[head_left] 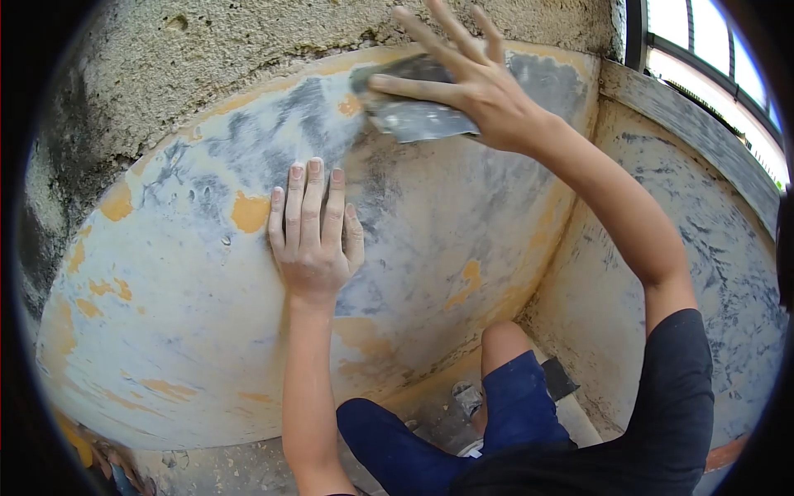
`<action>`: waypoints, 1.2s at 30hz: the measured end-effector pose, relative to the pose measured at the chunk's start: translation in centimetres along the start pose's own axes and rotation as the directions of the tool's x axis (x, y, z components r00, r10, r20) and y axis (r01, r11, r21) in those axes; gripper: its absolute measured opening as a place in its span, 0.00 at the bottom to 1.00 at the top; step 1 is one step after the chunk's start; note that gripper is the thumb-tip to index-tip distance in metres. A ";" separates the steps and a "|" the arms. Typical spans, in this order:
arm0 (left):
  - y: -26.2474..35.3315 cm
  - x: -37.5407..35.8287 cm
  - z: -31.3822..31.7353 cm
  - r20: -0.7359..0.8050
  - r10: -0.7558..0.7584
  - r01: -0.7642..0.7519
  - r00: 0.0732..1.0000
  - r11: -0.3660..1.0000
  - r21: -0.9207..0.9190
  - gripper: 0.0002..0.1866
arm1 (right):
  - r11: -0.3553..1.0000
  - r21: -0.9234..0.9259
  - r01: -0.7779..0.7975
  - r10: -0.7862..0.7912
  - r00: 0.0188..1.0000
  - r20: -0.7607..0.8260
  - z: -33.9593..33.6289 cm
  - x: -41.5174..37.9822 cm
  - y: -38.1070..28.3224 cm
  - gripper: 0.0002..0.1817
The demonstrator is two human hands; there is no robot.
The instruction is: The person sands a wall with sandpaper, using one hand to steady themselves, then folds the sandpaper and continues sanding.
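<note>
Dusty with pale powder, my left hand [314,227] lies flat against the patchy white, grey and orange wall panel [207,314], fingers stretched upward and holding nothing. Higher and to the right, my right hand [467,78] has its fingers spread, blurred by motion. Its palm side and thumb press a thin grey sheet [426,120] against the panel near its upper edge. The sheet's lower edge is bent and catches light. Part of it is hidden under the hand.
Rough concrete [223,50] borders the panel's curved top. A second patchy wall [662,248] meets it at a corner on the right, below a barred opening [711,41]. My bent knees [504,343] are close to the panel. A dark block [560,378] sits near the corner.
</note>
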State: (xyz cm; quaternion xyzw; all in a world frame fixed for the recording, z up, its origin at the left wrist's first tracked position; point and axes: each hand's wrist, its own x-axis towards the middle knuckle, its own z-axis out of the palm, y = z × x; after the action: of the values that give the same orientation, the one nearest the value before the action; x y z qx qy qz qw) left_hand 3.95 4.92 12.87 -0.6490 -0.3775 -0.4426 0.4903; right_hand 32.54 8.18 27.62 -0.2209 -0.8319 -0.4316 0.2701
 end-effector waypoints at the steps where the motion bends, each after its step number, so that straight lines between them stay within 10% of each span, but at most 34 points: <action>1: -0.2 0.0 0.0 -0.004 0.008 -0.008 1.000 1.000 0.004 0.23 | 0.996 -0.039 -0.082 0.079 0.993 -0.085 1.7 -1.3 0.4 0.50; 36: -0.1 0.0 0.1 -0.013 -0.010 0.010 1.000 1.000 -0.003 0.23 | 0.984 -0.178 -0.020 0.027 0.999 0.035 0.7 2.1 -1.1 0.43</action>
State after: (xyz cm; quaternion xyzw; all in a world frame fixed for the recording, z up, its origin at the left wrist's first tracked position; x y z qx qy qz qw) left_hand 3.85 5.09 12.87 -0.6449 -0.3771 -0.4498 0.4895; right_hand 30.13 8.51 27.98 -0.2619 -0.7922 -0.4968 0.2389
